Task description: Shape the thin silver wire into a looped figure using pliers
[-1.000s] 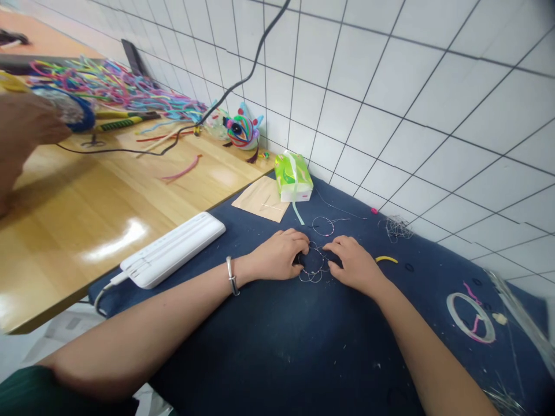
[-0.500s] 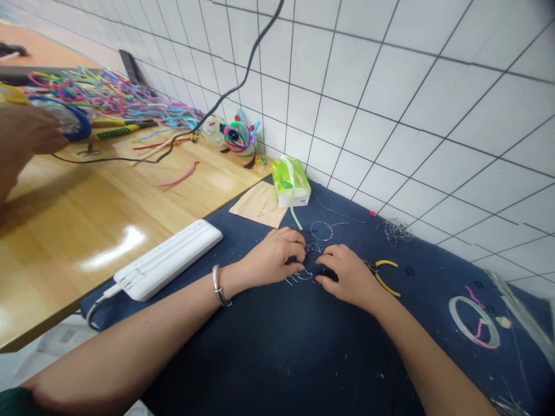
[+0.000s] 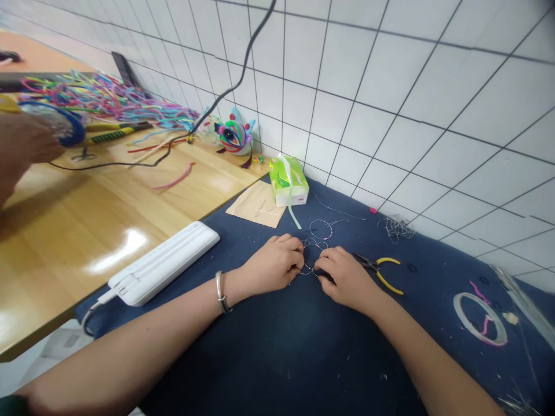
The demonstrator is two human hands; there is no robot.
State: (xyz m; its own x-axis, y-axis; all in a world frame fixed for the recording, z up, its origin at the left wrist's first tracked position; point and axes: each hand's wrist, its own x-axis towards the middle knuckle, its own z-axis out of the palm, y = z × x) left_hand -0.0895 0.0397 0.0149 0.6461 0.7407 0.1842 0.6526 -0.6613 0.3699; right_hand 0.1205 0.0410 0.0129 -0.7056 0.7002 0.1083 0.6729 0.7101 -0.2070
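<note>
Thin silver wire bent into loops (image 3: 309,268) lies between my two hands, low over the dark blue cloth. My left hand (image 3: 280,263), with a silver bangle at the wrist, pinches the wire's left side; its fingers are curled and the tips partly hidden. From the right, my right hand (image 3: 347,276) closes thumb and fingers on the other side of the wire. Just beyond them a wire ring with small pink beads (image 3: 326,237) lies flat. Pliers with yellow handles (image 3: 372,264) rest right beside my right hand.
A white power bank (image 3: 167,260) with a cable lies left. Behind are brown paper (image 3: 247,207) and a green tissue pack (image 3: 281,179). Tangled wire (image 3: 399,228) and a pale ring-shaped coil (image 3: 459,318) sit right. Another person's hand (image 3: 30,138) is over the wooden table (image 3: 173,202).
My left fingers have closed together around the wire, and the straight wire ends below them are now mostly out of sight. My right hand has shifted slightly, showing more of the pliers.
</note>
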